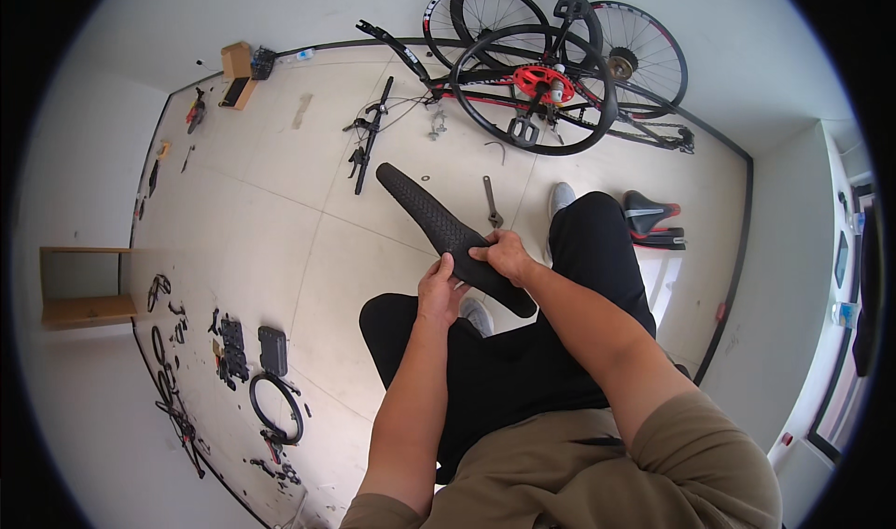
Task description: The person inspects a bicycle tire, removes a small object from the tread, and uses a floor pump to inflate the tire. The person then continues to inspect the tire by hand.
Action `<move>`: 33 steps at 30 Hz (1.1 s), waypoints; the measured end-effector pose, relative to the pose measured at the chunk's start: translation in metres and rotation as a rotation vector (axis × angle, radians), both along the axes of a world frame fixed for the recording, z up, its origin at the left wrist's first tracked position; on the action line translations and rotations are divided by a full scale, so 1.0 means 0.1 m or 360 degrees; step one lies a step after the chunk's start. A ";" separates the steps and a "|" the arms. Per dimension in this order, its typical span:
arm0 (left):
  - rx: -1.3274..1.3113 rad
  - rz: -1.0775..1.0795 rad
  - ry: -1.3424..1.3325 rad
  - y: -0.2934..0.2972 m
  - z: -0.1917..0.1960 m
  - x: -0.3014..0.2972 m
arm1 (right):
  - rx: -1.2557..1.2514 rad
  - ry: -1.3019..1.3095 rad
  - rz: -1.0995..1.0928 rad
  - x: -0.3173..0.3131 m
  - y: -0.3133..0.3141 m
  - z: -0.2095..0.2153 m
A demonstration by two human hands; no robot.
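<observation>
Both my hands hold a long black patterned piece [425,202], slanting from the upper left toward my lap. It is narrow and rounded at its far end and broader near my hands; its exact kind does not show. My left hand [441,291] grips its near edge from below, thumb on top. From the right, my right hand [504,257] is closed on it, thumb pressing the upper face; the fingers underneath are hidden. Just beyond that hand, an adjustable wrench [492,202] lies on the floor.
Ahead, a bicycle frame [485,100] with wheels [639,58] leans near the wall. A handlebar [373,132] lies left of it. Two saddles [646,214] sit right of my knee. At left are a dark case [273,350], a tyre-like ring [277,408] and an open carton [239,72].
</observation>
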State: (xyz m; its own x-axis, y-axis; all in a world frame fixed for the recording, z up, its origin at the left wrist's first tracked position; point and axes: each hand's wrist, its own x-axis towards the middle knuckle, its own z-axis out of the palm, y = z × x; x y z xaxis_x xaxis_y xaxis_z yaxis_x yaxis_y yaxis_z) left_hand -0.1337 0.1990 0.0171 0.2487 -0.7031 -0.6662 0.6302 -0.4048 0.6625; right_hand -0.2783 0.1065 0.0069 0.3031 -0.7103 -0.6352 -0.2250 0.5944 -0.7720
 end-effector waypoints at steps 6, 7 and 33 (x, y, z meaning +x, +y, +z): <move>0.0144 0.0070 -0.0150 0.00 -0.05 0.05 | -0.0026 0.0054 0.0023 0.03 0.02 -0.02; 0.0175 0.0082 -0.0169 0.00 -0.05 0.06 | -0.0029 0.0057 0.0033 0.03 0.02 -0.01; 0.0109 -0.0040 -0.0420 0.02 -0.08 -0.17 | -0.0033 -0.0229 -0.0095 0.10 -0.02 -0.10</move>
State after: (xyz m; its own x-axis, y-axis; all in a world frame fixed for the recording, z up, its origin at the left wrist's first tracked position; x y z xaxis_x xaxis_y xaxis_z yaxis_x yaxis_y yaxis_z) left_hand -0.1510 0.2012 0.0088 0.4027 -0.6670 -0.6268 0.4287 -0.4676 0.7730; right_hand -0.2682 0.1048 -0.0028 0.3469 -0.7424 -0.5731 -0.0756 0.5869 -0.8061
